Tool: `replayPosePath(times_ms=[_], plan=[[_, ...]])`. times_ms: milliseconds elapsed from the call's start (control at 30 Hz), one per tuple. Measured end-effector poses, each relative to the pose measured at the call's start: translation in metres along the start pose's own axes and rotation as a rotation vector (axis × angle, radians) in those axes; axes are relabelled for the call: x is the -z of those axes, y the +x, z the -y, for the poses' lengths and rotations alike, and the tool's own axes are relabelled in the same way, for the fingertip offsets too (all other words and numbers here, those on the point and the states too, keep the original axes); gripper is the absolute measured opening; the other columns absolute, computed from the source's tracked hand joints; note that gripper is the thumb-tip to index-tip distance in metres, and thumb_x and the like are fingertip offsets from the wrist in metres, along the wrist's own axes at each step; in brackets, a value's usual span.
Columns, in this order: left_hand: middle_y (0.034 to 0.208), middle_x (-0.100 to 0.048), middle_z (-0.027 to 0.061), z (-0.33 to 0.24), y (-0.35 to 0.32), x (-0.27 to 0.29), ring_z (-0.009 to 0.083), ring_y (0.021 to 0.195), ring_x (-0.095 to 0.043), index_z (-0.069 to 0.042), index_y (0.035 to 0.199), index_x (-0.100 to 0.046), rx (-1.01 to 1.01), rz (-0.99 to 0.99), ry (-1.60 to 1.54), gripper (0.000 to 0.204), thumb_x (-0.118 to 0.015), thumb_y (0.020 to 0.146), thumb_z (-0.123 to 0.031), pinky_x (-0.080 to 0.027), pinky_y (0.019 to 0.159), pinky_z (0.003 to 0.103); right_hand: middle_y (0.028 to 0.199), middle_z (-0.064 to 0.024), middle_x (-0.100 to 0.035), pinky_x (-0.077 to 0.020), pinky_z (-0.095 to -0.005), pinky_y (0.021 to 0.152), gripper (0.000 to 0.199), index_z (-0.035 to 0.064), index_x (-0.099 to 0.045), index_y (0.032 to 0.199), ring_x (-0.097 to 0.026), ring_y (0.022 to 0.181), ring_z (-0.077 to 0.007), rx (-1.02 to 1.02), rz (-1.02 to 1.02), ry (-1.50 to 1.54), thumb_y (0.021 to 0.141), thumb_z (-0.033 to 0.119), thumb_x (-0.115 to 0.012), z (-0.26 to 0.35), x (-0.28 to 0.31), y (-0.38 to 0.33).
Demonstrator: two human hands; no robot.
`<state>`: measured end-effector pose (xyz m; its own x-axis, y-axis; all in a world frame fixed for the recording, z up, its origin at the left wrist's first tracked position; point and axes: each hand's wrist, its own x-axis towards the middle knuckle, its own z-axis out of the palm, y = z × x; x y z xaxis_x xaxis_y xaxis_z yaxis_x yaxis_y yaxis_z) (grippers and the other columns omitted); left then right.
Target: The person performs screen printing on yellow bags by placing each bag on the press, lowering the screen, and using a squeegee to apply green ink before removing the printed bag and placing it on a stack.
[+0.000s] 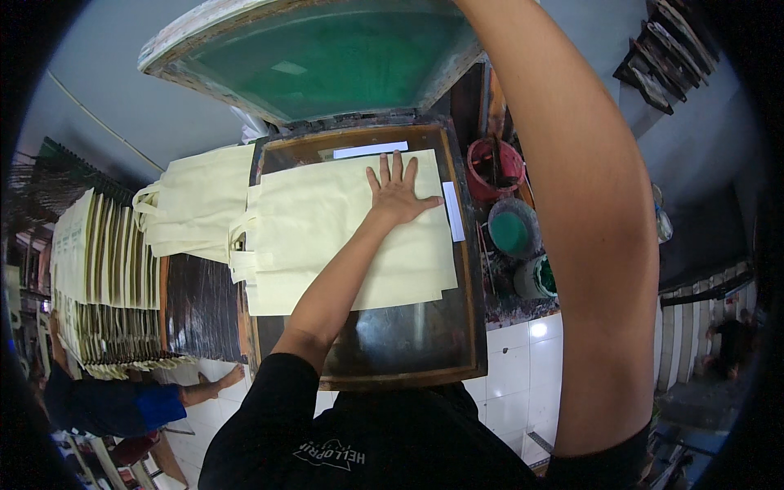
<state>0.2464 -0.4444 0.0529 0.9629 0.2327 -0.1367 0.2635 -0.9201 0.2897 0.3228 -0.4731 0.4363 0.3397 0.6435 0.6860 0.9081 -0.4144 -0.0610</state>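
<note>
My left hand (396, 201) lies flat on a cream cloth tote bag (314, 245), fingers spread near its far right part. The bag rests on a dark, wood-edged printing board (384, 335), its handles toward the left. White strips, one beyond the far edge (371, 150) and one beside the right edge (453, 211), border the bag. Above the board's far end, a printing screen (327, 69) with green mesh stands raised and tilted. My right arm (600, 245) stretches up past the screen's right side; its hand is beyond the picture's top edge.
More cream bags (200, 196) are piled left of the board. Bags hang in rows on a rack (106, 269) farther left, near another person (106, 404). On the right stand a red bucket (482, 184), a tub of green paint (510, 234) and another green-stained tub (531, 279).
</note>
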Motion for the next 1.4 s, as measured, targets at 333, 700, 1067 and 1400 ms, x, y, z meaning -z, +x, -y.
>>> replayPosePath(times_ms=[333,700,1067,1400], plan=[[0.168,-0.001,0.0243,-0.017,-0.001,0.016,0.0460,0.153,0.010,-0.012,0.161,-0.020,0.101,0.079,-0.069,0.123,-0.067,0.070,-0.079,0.006,0.114,0.074,0.097,-0.0273,-0.072,-0.0544,-0.0463,0.085,0.036,-0.0038,-0.076,0.094,-0.070,0.092,-0.0409,-0.021,0.046,0.073,0.083,0.031,-0.074,0.007,0.012,-0.012],[0.167,0.000,0.0245,-0.025,0.010,0.027,0.0523,0.151,0.011,-0.016,0.162,-0.017,0.193,0.191,-0.088,0.129,-0.072,0.064,-0.080,0.001,0.108,0.082,0.094,-0.0294,-0.071,-0.0542,-0.0474,0.083,0.037,-0.0060,-0.075,0.091,-0.069,0.090,-0.0432,-0.044,0.009,0.039,0.083,0.030,-0.075,0.009,0.007,-0.009],[0.157,-0.032,0.0272,0.002,-0.014,0.049,0.0430,0.146,-0.028,-0.004,0.153,-0.034,-0.183,-0.342,-0.554,0.100,-0.069,0.082,-0.065,-0.025,0.117,0.060,0.089,-0.0301,-0.070,-0.0554,-0.0460,0.080,0.030,-0.0066,-0.075,0.095,-0.070,0.084,-0.0415,-0.039,0.061,0.128,0.085,0.022,-0.069,0.028,0.008,-0.048],[0.083,-0.074,0.0175,0.049,-0.295,0.047,0.0200,0.075,-0.071,0.005,0.088,-0.070,0.125,-0.172,-1.639,0.030,-0.066,0.098,-0.023,-0.054,0.075,0.032,0.089,-0.0174,-0.068,-0.0534,-0.0469,0.072,0.019,0.0028,-0.062,0.100,-0.067,0.083,-0.0383,-0.108,0.175,0.390,0.095,0.021,-0.063,0.108,-0.041,-0.294]])
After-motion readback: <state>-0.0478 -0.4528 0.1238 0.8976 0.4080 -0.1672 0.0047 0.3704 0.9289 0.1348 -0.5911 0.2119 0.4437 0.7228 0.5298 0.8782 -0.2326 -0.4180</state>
